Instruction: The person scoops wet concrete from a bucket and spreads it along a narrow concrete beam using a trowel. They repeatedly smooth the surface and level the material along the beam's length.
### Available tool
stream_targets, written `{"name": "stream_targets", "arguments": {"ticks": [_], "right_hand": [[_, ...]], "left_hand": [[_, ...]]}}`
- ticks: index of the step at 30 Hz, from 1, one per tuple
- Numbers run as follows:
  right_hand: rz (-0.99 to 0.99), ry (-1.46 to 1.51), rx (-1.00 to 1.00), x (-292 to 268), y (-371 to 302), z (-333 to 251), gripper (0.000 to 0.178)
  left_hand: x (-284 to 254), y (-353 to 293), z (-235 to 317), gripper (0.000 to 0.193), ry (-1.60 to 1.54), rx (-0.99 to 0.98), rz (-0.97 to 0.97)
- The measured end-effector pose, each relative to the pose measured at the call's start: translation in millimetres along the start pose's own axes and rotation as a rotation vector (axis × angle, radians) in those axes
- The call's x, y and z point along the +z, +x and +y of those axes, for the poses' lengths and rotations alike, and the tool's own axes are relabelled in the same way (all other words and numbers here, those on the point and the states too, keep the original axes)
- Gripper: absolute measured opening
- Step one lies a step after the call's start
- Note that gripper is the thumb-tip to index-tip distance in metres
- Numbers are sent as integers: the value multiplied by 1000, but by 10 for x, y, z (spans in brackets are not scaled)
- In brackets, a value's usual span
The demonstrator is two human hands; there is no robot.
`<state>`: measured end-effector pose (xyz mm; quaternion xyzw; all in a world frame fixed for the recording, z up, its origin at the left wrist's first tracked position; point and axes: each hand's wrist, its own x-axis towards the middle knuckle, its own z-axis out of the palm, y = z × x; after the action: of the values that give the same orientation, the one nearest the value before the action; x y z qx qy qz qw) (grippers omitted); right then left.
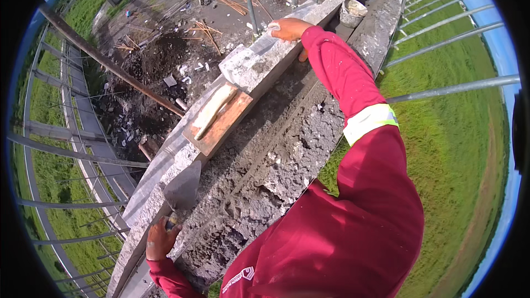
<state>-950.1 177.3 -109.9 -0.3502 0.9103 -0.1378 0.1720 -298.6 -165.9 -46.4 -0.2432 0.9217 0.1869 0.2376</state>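
Note:
My left hand (161, 238), low on the left, is closed round the handle of a trowel (184, 185). Its grey metal blade points up and lies against the inner side of the concrete ledge (259, 69). Farther along, my right arm reaches out, and my right hand (291, 29) grips the top of that ledge, with the fingers over it and a digit showing on the inner side. Between my hands a wooden float (229, 121) with a pale handle rests on the ledge. Rough, lumpy mortar (276, 174) covers the strip beside it.
Beyond my right hand a bucket (352, 12) stands in the channel. Metal bars (452, 89) stick out over grass on the right. A rusty pole (110, 60) and scaffold pipes cross the left side. Far below lies ground with timber (207, 36) and rubble.

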Motion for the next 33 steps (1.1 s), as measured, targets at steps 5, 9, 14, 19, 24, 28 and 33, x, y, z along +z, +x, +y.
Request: {"name": "stream_targets", "arguments": {"ticks": [5, 9, 14, 19, 24, 28, 33], "right_hand": [[160, -214, -258, 76, 161, -214, 20], [268, -68, -116, -296, -276, -633, 59], [246, -29, -291, -464, -1434, -1350, 59], [289, 69, -342, 146, -2571, -1885, 57], [523, 103, -320, 721, -3023, -2164, 56], [671, 200, -313, 867, -2982, -2135, 60], [702, 145, -266, 935, -2974, -2142, 61]], "left_hand": [[-34, 10, 43, 44, -116, 56, -30], [18, 54, -15, 41, -120, -39, -76], [85, 76, -12, 41, 42, 189, 54], [169, 103, -79, 43, 19, 335, 90], [271, 156, -237, 46, 133, 343, 110], [271, 237, -267, 41, 92, 382, 100], [159, 205, -114, 39, 50, 335, 64]]}}
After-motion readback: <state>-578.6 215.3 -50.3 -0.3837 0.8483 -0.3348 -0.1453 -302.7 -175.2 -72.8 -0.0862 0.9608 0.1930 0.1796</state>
